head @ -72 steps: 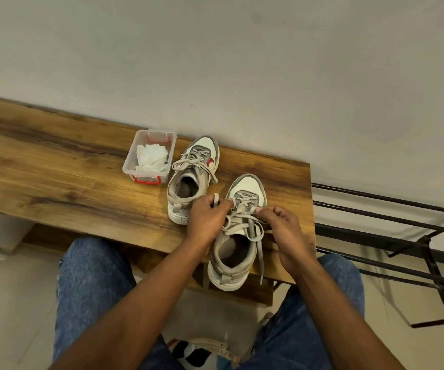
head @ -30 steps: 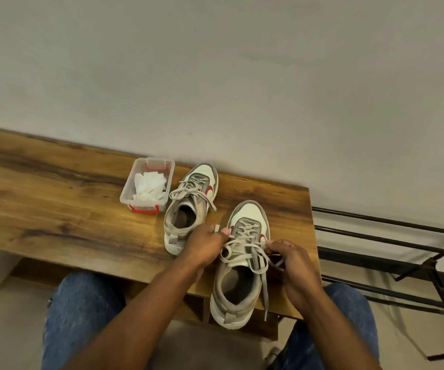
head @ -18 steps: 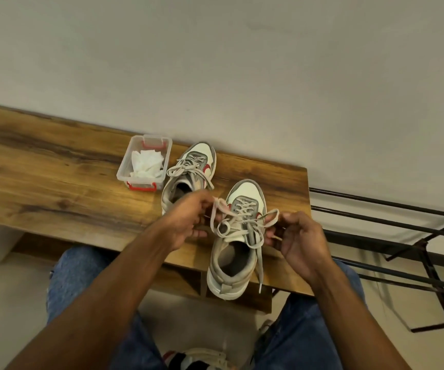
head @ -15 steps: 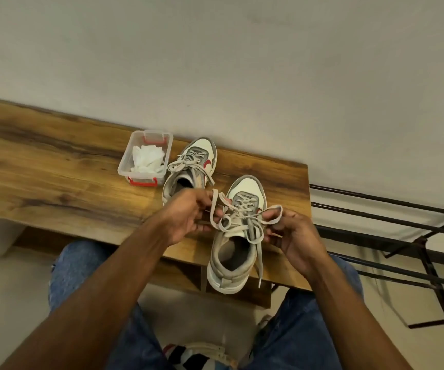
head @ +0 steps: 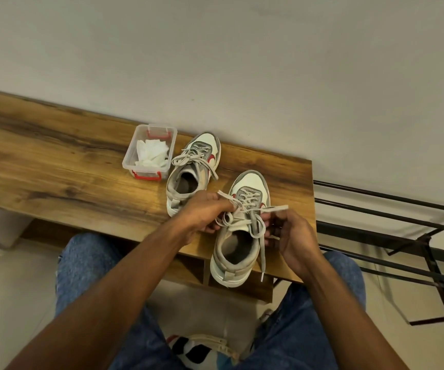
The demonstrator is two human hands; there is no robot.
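The near sneaker [head: 235,263] at lower centre and the far sneaker [head: 192,169] above it were seen in grey, white and red with pale beige laces [head: 254,222], the box [head: 129,156] clear with red clasps [head: 146,177], the bench [head: 55,166] in brown wood grain.

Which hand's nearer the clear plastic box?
Left. The left hand pinches the laces at the side of the near shoe facing the clear plastic box; the right hand pinches them at its other side, farther off.
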